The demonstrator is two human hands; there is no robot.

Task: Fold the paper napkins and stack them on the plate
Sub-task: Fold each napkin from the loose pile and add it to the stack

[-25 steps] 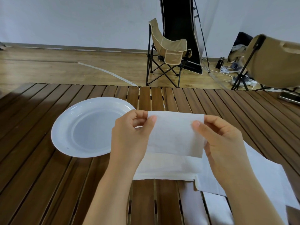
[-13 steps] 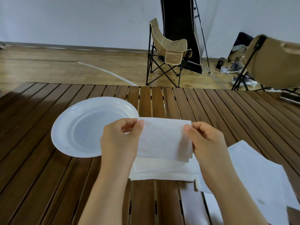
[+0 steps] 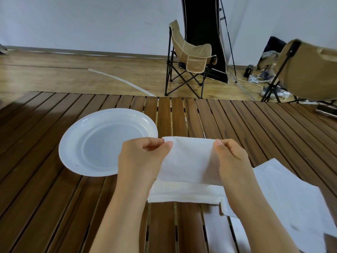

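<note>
A white paper napkin (image 3: 189, 159) is held over the slatted wooden table (image 3: 45, 198), its upper flap bent over toward its lower part, which lies on the table. My left hand (image 3: 140, 161) pinches the napkin's top left corner. My right hand (image 3: 231, 161) pinches the top right corner. Left of the hands sits a white round plate (image 3: 73, 143) with nothing in it; the left hand overlaps its right rim. More unfolded white napkins (image 3: 291, 194) lie flat at the right, partly under my right forearm.
Beyond the table's far edge stands a tan folding camp chair (image 3: 189, 59) on the wood floor. A second tan chair (image 3: 310, 70) is at the far right, with cables and a power strip (image 3: 255, 81) on the floor. A dark object (image 3: 326, 109) lies at the table's right edge.
Both hands have moved down and left, bringing the napkin's held edge lower toward the table. The flap looks flatter and shorter than before.
</note>
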